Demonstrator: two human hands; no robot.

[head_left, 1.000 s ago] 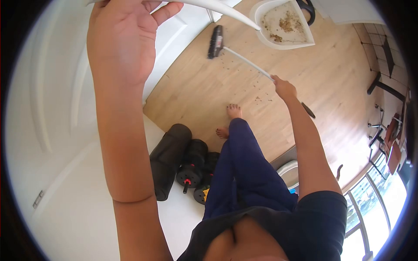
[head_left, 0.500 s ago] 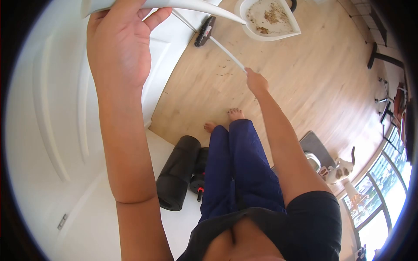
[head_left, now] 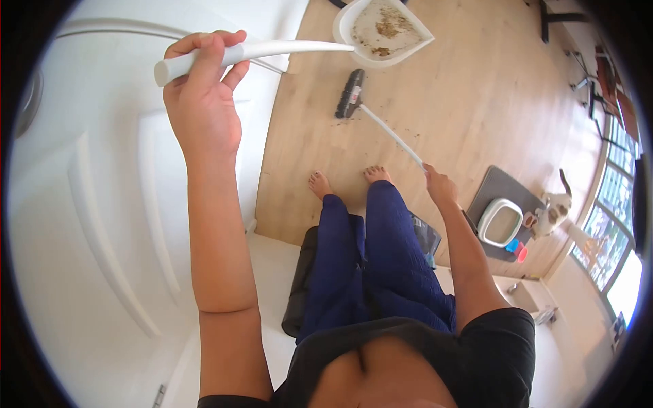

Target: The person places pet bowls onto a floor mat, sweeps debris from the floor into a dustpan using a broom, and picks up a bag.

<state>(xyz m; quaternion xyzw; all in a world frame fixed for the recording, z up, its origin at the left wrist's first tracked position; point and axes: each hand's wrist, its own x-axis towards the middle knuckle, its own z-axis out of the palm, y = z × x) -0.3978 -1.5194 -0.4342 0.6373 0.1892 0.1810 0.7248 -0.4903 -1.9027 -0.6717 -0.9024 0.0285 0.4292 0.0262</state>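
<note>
My left hand (head_left: 204,95) is wrapped round the thick end of a long white handle, which runs across to a white dustpan (head_left: 345,30). Brown crumbs and dust lie in the pan, at the top of the view. In my right hand (head_left: 441,187) is the pale stick of a broom (head_left: 349,94). Its dark bristled head rests on the wood floor, apart from the pan and on my side of it. Small dark crumbs (head_left: 415,134) are scattered on the floor around the broom head and stick.
A white panelled door (head_left: 102,170) stands close on the left. Behind my legs lies a black roll (head_left: 299,285). To the right, a grey mat (head_left: 491,182) bears a white litter tray (head_left: 500,223) and small cups, with a cat (head_left: 554,211) beside it.
The broom head has come away from the door side, towards my feet. My right hand has drawn back with the stick. The view has shifted, showing more of the left hand and mat.
</note>
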